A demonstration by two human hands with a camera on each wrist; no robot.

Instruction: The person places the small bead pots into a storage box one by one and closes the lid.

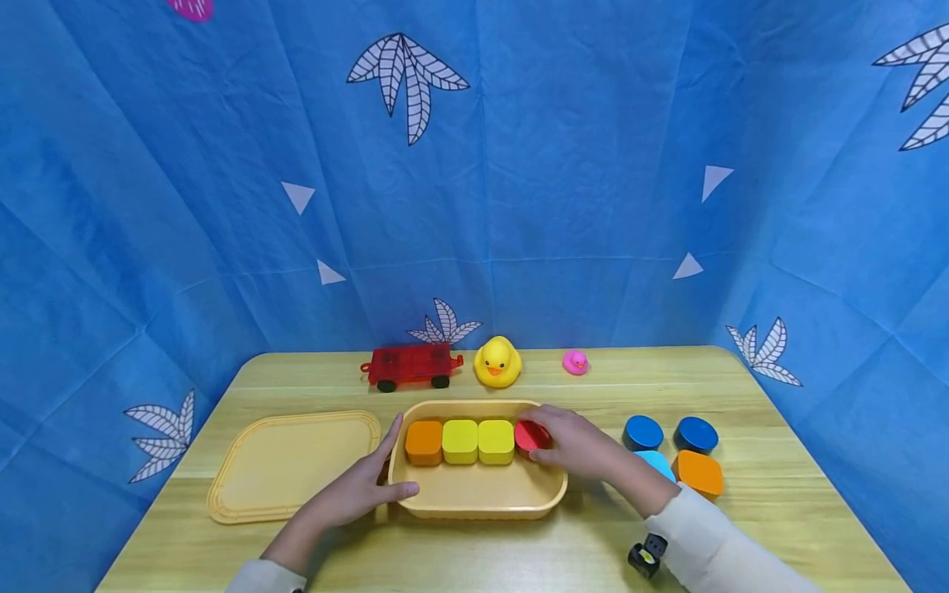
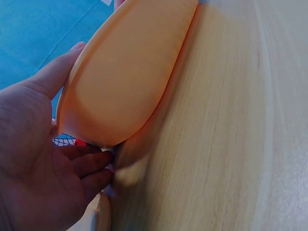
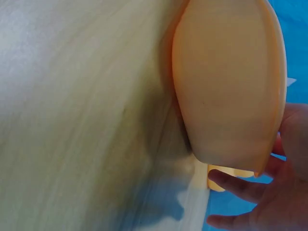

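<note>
A pale orange tub (image 1: 474, 492) stands in the middle of the table. Along its back side sit an orange block (image 1: 424, 442), two yellow blocks (image 1: 460, 441) and, at the right end, a red block (image 1: 530, 436). My left hand (image 1: 363, 487) holds the tub's left end, thumb over the rim and the other fingers outside against the wall. Reaching over the right rim, my right hand (image 1: 578, 443) pinches the red block between thumb and fingers. In the right wrist view the tub wall hides that grip, and two fingers (image 3: 236, 186) show outside the wall.
Left of the tub lies a flat pale lid (image 1: 296, 465). Two dark blue blocks (image 1: 642, 433), a light blue block (image 1: 656, 463) and an orange block (image 1: 698, 473) stand right, beside my forearm. Behind are a red toy wagon (image 1: 411, 366), yellow duck (image 1: 497, 362) and pink duck (image 1: 575, 361).
</note>
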